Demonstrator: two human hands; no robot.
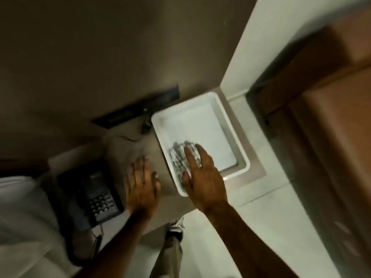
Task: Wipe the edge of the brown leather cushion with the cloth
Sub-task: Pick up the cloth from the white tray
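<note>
A folded grey-and-white patterned cloth (179,157) lies in the near left corner of a white tray (220,109). My right hand (202,177) hovers over it with fingers spread, its fingertips on or just above the cloth; the blur hides whether they touch. My left hand (141,181) is open, palm down, over the small table left of the tray. The brown leather cushion (337,137) runs along the right side of the view, apart from both hands.
A black desk phone (94,195) sits at the table's left. A dark flat panel (138,109) lies behind the tray by the wall. Pale floor tiles (251,227) separate the table from the cushion. My trouser leg (170,253) shows below.
</note>
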